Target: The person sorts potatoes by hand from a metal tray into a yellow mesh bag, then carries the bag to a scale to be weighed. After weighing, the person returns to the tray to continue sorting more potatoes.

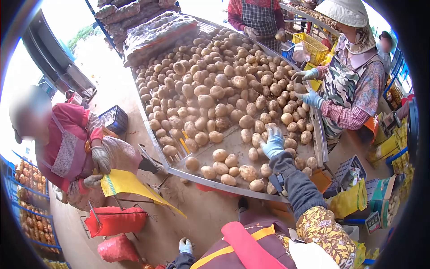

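Note:
My right hand [273,142], in a light blue and grey glove, reaches over the sorting table [226,184] with its fingers spread. It rests at or just above a cluster of potatoes [246,122]; the contact under the palm is hidden. Several loose potatoes [220,168] lie on the bare board near the front edge. Low at the bottom of the view, my left hand [186,245], also gloved, hangs below table height beside my body. Its fingers look loosely apart, with nothing seen in them.
At the left, a person holds a yellow mesh bag [117,181] above a red bag [117,220] on a stand. Across the right edge, a co-worker's gloved hands [310,92] handle potatoes. Full sacks [159,36] lie at the table's far end. Crates [348,175] stand at right.

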Demonstrator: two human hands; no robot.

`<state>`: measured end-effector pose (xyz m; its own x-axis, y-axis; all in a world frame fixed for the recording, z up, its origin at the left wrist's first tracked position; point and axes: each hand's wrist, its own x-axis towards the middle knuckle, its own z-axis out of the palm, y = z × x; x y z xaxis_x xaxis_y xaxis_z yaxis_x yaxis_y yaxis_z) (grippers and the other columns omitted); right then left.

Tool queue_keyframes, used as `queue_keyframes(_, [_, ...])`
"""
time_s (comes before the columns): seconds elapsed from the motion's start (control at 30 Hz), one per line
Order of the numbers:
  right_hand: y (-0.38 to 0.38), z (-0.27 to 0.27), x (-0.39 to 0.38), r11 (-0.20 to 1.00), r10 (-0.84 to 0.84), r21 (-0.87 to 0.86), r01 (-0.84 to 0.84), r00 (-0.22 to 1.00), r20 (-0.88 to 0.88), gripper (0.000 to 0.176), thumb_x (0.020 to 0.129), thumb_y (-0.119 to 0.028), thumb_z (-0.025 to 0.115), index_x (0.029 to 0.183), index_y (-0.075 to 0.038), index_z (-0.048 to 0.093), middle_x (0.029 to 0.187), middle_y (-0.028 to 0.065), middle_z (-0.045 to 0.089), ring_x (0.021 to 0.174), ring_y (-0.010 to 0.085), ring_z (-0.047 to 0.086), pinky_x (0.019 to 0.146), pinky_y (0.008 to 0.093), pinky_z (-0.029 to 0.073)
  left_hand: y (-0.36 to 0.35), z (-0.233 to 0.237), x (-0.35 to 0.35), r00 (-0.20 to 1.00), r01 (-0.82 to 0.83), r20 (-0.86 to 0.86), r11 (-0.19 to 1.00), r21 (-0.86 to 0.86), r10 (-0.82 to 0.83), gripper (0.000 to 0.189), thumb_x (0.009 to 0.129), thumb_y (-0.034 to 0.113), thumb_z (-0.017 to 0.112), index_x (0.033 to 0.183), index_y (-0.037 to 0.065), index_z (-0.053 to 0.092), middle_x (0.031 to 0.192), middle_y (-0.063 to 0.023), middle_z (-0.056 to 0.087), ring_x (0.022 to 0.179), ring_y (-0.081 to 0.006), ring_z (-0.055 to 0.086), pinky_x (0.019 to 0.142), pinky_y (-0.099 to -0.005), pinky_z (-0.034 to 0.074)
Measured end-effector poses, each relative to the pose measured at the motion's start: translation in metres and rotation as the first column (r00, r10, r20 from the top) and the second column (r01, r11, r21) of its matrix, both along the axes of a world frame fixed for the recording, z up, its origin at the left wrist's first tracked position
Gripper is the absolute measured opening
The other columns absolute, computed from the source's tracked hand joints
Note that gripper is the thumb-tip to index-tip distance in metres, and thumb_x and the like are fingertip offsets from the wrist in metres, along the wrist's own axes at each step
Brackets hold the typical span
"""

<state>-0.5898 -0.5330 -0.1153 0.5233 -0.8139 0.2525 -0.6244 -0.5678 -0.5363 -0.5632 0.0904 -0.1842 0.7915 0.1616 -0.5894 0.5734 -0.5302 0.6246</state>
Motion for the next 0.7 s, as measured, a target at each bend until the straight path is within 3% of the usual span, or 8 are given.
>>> queue_keyframes(0.1, [-0.045,0.017,0.046,1.0,0.009,0.008,-0.008,0.988,-0.156,0.069,0.081,-0.045,0.067,0.141,-0.022,0.043,0.144,0.0113,0.039,0.137,0.0335,0.03,0.108,0.0553,0.026,-0.058,0.018,0.049,0.988,0.12,0.102,0.991,-0.052,-0.114,0.033,0.096,0.008,0.051,0.128,0.003,0.048,0.103,-0.0102,0.06,0.071,-0.017,0.061,0.063,-0.0296,0.054])
queue_keyframes(0.2, [-0.079,0.038,0.092,0.989,0.044,0.144,0.009,0.931,-0.363,0.073,0.082,-0.051,0.065,0.145,-0.024,0.039,0.151,0.0116,0.032,0.142,0.0334,0.024,0.112,0.0565,0.021,-0.121,0.036,0.092,0.903,0.254,0.364,0.967,-0.028,-0.227,0.034,0.095,0.006,0.053,0.128,0.001,0.05,0.112,-0.0101,0.06,0.086,-0.0152,0.06,0.079,-0.0271,0.052])
queue_keyframes(0.33, [-0.098,0.054,0.14,0.988,0.082,0.152,-0.03,0.934,-0.346,0.071,0.085,-0.052,0.062,0.147,-0.028,0.037,0.156,0.011,0.025,0.144,0.0337,0.019,0.114,0.0571,0.017,-0.194,0.075,0.125,0.846,0.388,0.444,0.913,-0.128,-0.297,0.032,0.092,0.005,0.056,0.124,0.0,0.054,0.114,-0.0114,0.06,0.096,-0.0191,0.06,0.089,-0.031,0.049])
queue_keyframes(0.4, [-0.095,0.053,0.155,0.961,0.236,0.236,-0.144,0.87,-0.433,0.074,0.084,-0.053,0.063,0.148,-0.028,0.035,0.157,0.0125,0.021,0.145,0.0363,0.015,0.114,0.0581,0.017,-0.221,0.086,0.151,0.508,0.683,0.586,0.71,0.171,-0.631,0.027,0.094,0.001,0.052,0.121,0.0,0.056,0.115,-0.0108,0.06,0.098,-0.0153,0.059,0.085,-0.0274,0.051])
queue_keyframes(0.5, [-0.059,0.048,0.15,0.936,0.349,0.23,-0.266,0.783,-0.515,0.081,0.082,-0.052,0.065,0.15,-0.022,0.032,0.16,0.013,0.01,0.146,0.0383,0.012,0.112,0.0614,0.019,-0.277,0.118,0.189,0.28,0.758,0.694,0.596,0.265,-0.664,0.025,0.09,-0.001,0.056,0.114,0.0,0.059,0.109,-0.0146,0.061,0.098,-0.0233,0.061,0.087,-0.0317,0.05])
queue_keyframes(0.53, [-0.052,0.048,0.142,0.927,0.375,0.224,-0.302,0.791,-0.483,0.083,0.082,-0.051,0.065,0.15,-0.018,0.031,0.159,0.0126,0.012,0.146,0.0377,0.013,0.112,0.0605,0.021,-0.297,0.128,0.208,0.141,0.791,0.747,0.528,0.31,-0.65,0.025,0.089,-0.002,0.057,0.113,0.0,0.059,0.108,-0.0155,0.061,0.098,-0.0263,0.061,0.087,-0.0331,0.05])
queue_keyframes(0.67, [-0.043,0.049,0.109,0.803,0.593,0.329,-0.497,0.718,-0.364,0.063,0.086,-0.046,0.063,0.138,-0.015,0.047,0.14,0.0121,0.047,0.131,0.0322,0.042,0.105,0.0468,0.036,-0.374,0.149,0.288,0.065,0.838,0.799,0.467,0.281,-0.598,0.03,0.086,-0.002,0.06,0.116,0.0,0.059,0.115,-0.0176,0.059,0.105,-0.031,0.061,0.09,-0.037,0.05])
queue_keyframes(0.7, [-0.049,0.063,0.112,0.784,0.604,0.439,-0.439,0.701,-0.378,0.055,0.086,-0.045,0.063,0.131,-0.014,0.052,0.135,0.0133,0.051,0.127,0.0326,0.046,0.103,0.0452,0.038,-0.396,0.156,0.308,0.015,0.835,0.794,0.445,0.325,-0.608,0.034,0.085,0.001,0.062,0.118,0.002,0.057,0.117,-0.0178,0.059,0.108,-0.0332,0.058,0.093,-0.0396,0.048])
